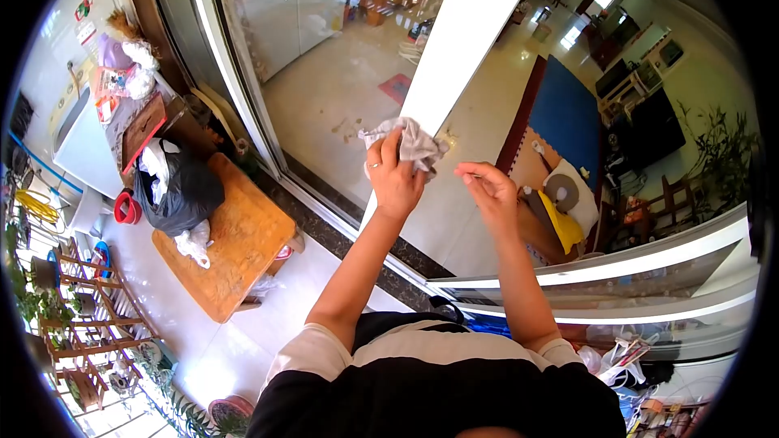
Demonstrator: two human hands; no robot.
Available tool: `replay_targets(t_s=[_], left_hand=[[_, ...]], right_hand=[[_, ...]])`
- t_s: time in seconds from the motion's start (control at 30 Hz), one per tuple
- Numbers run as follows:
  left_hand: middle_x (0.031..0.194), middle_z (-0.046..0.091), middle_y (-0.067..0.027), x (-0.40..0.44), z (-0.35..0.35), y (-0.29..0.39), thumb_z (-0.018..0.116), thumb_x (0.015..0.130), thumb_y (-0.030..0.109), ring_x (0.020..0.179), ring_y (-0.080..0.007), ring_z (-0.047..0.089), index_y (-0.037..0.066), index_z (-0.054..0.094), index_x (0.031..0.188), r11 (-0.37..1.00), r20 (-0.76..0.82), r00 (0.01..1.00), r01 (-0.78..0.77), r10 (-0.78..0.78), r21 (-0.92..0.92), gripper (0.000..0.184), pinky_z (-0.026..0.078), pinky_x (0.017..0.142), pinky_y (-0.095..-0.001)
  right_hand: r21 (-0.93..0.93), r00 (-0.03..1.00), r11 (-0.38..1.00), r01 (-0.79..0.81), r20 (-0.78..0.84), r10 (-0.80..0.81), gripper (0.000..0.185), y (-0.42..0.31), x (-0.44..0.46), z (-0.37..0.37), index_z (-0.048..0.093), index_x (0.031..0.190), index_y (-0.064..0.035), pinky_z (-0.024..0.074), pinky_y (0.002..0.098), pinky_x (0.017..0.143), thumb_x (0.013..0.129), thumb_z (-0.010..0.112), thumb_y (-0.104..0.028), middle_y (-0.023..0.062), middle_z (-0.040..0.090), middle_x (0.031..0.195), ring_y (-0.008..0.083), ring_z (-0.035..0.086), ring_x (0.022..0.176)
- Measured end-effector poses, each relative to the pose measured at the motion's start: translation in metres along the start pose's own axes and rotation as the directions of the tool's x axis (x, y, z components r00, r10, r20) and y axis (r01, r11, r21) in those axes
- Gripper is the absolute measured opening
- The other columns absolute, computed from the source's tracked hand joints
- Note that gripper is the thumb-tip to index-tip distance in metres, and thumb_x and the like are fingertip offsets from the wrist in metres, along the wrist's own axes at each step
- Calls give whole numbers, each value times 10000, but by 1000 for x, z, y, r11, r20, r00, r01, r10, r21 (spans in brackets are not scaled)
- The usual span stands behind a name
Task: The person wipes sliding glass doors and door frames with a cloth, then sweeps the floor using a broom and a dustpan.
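A crumpled greyish cloth (418, 146) is in my left hand (394, 178), which wears a ring and has its fingers bent over the cloth. Behind the cloth stands the white upright frame (462, 40) of a sliding glass door. My right hand (492, 193) is raised just to the right of the cloth, apart from it, with the fingers bent and spread from one another. Nothing shows in my right hand. Glass panes (324, 73) lie to the left of the white frame.
At the left, a wooden table (235, 235) bears a black plastic bag (182, 195). Plant shelves (89, 324) stand at the lower left. Beyond the door are a blue mat (564, 113) and a yellow and grey cushion (564, 219). The door track (324, 215) runs below.
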State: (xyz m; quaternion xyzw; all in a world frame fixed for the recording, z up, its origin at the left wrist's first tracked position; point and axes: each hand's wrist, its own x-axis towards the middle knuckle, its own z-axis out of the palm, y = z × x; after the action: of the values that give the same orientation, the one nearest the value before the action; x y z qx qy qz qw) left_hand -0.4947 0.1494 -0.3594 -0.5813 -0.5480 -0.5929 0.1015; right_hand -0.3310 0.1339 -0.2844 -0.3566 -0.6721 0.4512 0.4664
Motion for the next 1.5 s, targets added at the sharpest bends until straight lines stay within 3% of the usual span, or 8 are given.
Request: replay_targets(t_s=[0.8,1.07,1.17,1.2,1.23,1.27,1.3,1.5], left_hand=[[1359,305,-193,78,15,4,818,591,269,1179,-386,327,69,518,1188,952,-153,941,-307,302,-9,697,319,957,-443],[1081,415,-159,-125,73,-60,719,676,160,1010,-340,431,26,442,1162,936,78,933,346,-351,68,575,370,869,-451],[823,429,-61,-184,107,-94,586,703,427,742,-245,450,97,473,998,223,451,342,929,-824,-295,457,383,626,-414],[708,410,-32,-211,119,-134,501,773,509,628,-230,415,137,477,863,-367,832,437,753,-342,-547,383,345,549,-419],[594,391,-4,-240,132,-173,416,844,590,515,-215,381,176,481,728,-767,891,364,641,272,-28,435,307,472,-425],[557,363,-5,-223,108,-121,365,898,531,479,-227,382,165,468,650,-661,977,2,736,-215,-147,455,341,459,-418],[562,404,-8,-211,95,-109,337,929,501,473,-232,405,153,470,663,-122,992,86,988,-89,-97,458,370,453,-420],[975,571,-10,-124,109,76,555,911,373,890,-91,542,49,546,1073,212,960,-46,977,278,-14,363,452,759,-269]], right_hand=[[57,951,984,-169,-252,178,167,45,-67,-48,629,1036,22,458,242,811,884,573,-18,80,649,967,147,616,924],[74,811,914,-398,-437,388,197,68,-140,-67,644,1031,1,463,233,807,851,565,10,74,666,925,131,614,892],[77,804,911,-405,-445,395,200,79,-153,-56,646,1040,-18,474,227,776,857,565,-16,71,668,933,119,619,872],[72,808,908,-413,-432,402,201,85,-155,-51,647,1044,-25,476,228,772,860,567,-28,69,669,934,114,621,866],[54,796,895,-443,-436,421,195,81,-154,-43,649,1039,-27,479,231,772,862,568,-38,69,670,931,112,621,865],[42,785,880,-474,-433,443,189,76,-154,-35,652,1034,-29,482,234,773,865,570,-47,69,671,929,109,622,864],[79,786,897,-435,-453,421,180,71,-153,-27,657,1023,-25,490,240,762,868,574,-65,75,672,927,116,627,865],[80,576,848,-524,-700,422,197,57,-199,-14,661,1041,-30,497,264,769,866,575,-55,83,672,941,127,629,884]])
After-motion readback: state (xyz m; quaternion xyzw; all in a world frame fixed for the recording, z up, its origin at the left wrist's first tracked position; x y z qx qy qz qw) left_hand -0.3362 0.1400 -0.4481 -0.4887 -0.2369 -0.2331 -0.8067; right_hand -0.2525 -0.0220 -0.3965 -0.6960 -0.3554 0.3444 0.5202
